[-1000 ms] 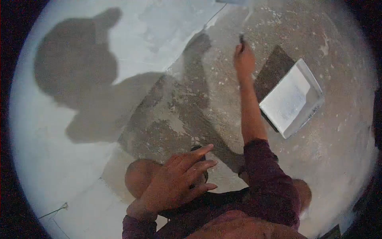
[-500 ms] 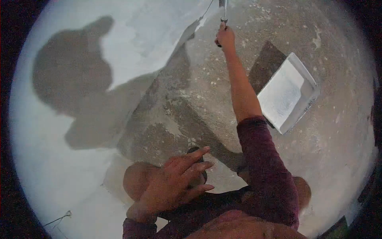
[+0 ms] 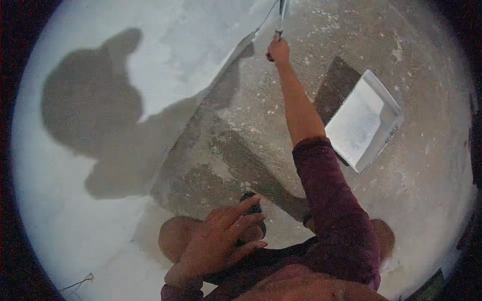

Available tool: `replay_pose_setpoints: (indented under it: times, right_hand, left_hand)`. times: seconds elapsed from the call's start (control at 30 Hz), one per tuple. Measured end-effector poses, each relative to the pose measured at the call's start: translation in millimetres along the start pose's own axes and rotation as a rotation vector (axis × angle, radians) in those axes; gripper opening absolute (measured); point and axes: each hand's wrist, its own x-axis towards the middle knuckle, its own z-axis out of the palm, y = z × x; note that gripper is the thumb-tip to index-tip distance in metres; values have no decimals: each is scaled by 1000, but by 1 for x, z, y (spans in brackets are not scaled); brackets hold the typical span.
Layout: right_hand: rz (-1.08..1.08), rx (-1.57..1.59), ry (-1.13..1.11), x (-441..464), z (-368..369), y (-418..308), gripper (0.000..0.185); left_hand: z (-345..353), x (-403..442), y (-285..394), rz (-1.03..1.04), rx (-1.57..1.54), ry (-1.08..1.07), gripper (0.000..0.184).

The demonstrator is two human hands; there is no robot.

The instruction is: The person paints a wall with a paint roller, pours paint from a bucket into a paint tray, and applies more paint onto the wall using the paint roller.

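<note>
At the upper middle, my right hand (image 3: 279,51) is closed round the dark handle of a tool whose thin metal part (image 3: 282,19) reaches past the top edge of the view; its far end is out of sight. The tool is near the line where the white wall (image 3: 186,45) meets the speckled floor (image 3: 271,115). At the lower middle, my left hand (image 3: 221,238) rests by my knee with its fingers spread and nothing in it. A white tray (image 3: 357,120) with pale paint in it lies to the right of my right forearm.
A dark shoe (image 3: 253,215) shows beyond my left fingers. A thin wire (image 3: 83,282) sticks out at the lower left. My shadow covers part of the wall and floor. A dark flat object (image 3: 429,287) lies at the lower right edge.
My right hand has moved left and, from a second ago, slightly up, and the tool's metal part has come into view. My left hand keeps its spread pose, a little lower in view.
</note>
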Motion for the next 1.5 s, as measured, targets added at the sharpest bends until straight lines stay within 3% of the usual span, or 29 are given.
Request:
replay_pose_setpoints:
  times: [0.03, 0.2, 0.4, 0.47, 0.57, 0.63, 0.67, 0.73, 0.77, 0.87, 0.9, 0.93, 1.03, 1.1, 1.23, 1.33, 1.43, 1.5]
  right_hand:
    - [-12, -47, -60, -24, -3, -9, 52]
    - [-56, -120, 95, -86, 21, -10, 53]
    - [84, 19, -124, -9, -10, -14, 54]
    - [-88, -143, -9, -52, 1, -3, 55]
    - [-120, -141, -56, -100, 1, -3, 55]
    - [69, -120, -85, -102, -6, -14, 55]
    - [-115, -199, -24, -74, -8, -4, 53]
    - [143, 63, -203, -27, -25, -13, 49]
    - [144, 67, -201, -14, -17, 7, 49]
    - [0, -81, -150, -28, 3, 37, 48]
    - [20, -96, -171, -77, -3, 26, 47]
    - [-39, -344, -96, -115, 5, 23, 46]
    - [-113, -204, -198, -185, 13, 28, 45]
    - [-267, -204, -35, -187, 22, 36, 45]
    - [43, -78, -245, -107, -41, -28, 47]
    - [2, -133, -266, -97, -13, 4, 48]
    - [187, -138, -445, -206, -11, -32, 45]
    - [-208, -188, -361, -288, 28, 20, 40]
  left_hand:
    - [0, 1, 0, 4, 0, 6, 46]
    - [-2, 6, -6, 32, -22, -15, 48]
    - [-2, 9, -5, 134, -93, -42, 51]
    - [-4, 12, 1, 104, -39, -76, 51]
    - [2, 17, -1, 143, -34, -53, 52]
    - [4, 21, 0, 128, -37, -67, 52]
    - [6, 21, 1, 120, -54, -85, 52]
    - [11, 22, 4, 104, -25, -92, 51]
    - [11, 22, 5, 103, 5, -76, 50]
    - [13, 19, 3, 131, -17, -40, 50]
    - [12, 20, 5, 144, -21, -20, 50]
    - [9, 20, 6, 150, -8, -20, 50]
    - [9, 23, 8, 172, 6, -13, 50]
    - [8, 25, 8, 166, 23, -3, 50]
    - [11, 24, 14, 153, -25, -32, 52]
    - [9, 32, 12, 222, -97, 48, 52]
    - [7, 40, 16, 288, -133, 154, 52]
    - [5, 41, 31, 321, -149, 200, 51]
